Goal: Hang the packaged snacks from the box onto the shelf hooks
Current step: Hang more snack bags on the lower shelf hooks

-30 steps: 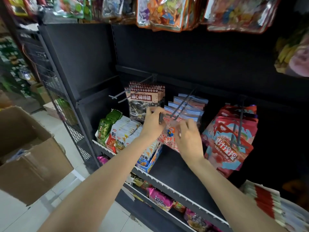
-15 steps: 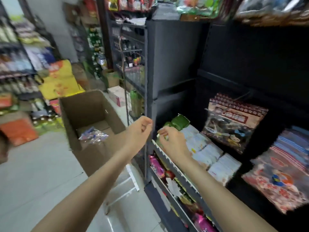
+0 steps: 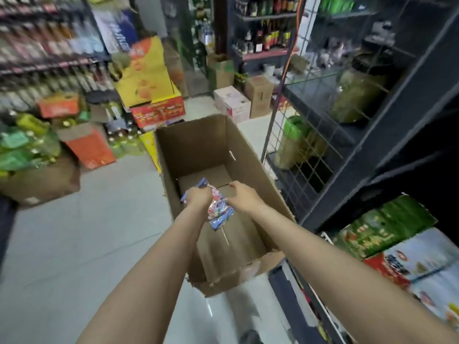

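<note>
You are picking up snack packs inside the box.

Your left hand [image 3: 198, 196] is gripping the packs [image 3: 218, 209] at their left end, fingers curled over them, probably to lift them out for hanging. The packs are trailing right and toward you from that grip, low inside the box [image 3: 250, 155]. Your right hand [image 3: 242, 196] is touching them, fingers curled; whether it is pinching anything, I cannot tell.

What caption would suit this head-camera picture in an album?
Both hands reach into the open brown cardboard box; the left hand grips clear blue-edged snack packets, the right hand alongside.
</note>
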